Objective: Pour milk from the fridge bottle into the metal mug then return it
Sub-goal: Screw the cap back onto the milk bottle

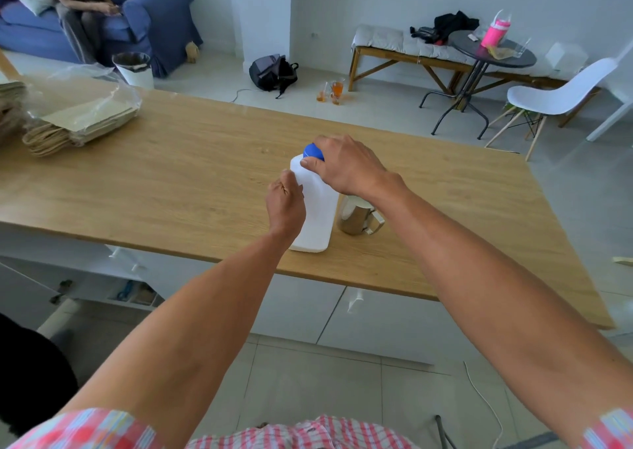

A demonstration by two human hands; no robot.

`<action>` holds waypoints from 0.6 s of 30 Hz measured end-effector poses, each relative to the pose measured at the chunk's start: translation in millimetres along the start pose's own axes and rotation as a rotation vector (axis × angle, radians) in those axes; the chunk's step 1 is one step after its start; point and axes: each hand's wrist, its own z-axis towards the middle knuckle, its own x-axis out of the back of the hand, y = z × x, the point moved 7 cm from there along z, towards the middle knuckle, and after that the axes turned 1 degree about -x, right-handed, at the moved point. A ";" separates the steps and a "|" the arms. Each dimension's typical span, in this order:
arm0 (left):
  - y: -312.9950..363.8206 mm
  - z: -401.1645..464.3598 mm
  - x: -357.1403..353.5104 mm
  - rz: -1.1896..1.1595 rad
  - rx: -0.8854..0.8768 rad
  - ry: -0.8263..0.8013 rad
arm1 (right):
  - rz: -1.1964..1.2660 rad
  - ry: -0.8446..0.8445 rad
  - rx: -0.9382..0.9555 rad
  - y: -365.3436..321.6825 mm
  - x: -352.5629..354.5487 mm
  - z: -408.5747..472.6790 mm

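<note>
A white plastic milk bottle (318, 215) stands upright near the front edge of the wooden table (178, 181). My left hand (286, 205) grips its left side. My right hand (346, 167) is closed over the blue cap (313, 151) on top of the bottle. Just right of the bottle stands the metal mug (354, 217), its handle turned to the right; my right wrist hides part of its rim, and white milk shows inside.
A stack of paper bags in clear plastic (78, 116) lies at the table's far left. Beyond the table are a white bin (133, 68), a backpack (272, 71), glasses on the floor (332, 92), a round black table (493, 51) and a white chair (555, 95). A person sits on the blue sofa (150, 13).
</note>
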 end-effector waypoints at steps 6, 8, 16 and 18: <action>-0.9 -4.8 -3.1 0.009 0.025 -0.034 | 0.392 0.387 -0.137 24.5 2.7 -42.0; -1.0 -4.3 -2.8 0.023 0.046 -0.050 | 0.674 0.560 -0.309 41.0 -14.6 -63.6; 8.2 -3.0 7.9 0.068 0.095 -0.095 | 1.248 0.243 -0.903 61.1 -152.3 -101.3; 12.7 -4.8 10.9 0.065 0.085 -0.099 | 1.464 0.098 -1.009 46.9 -172.0 -97.8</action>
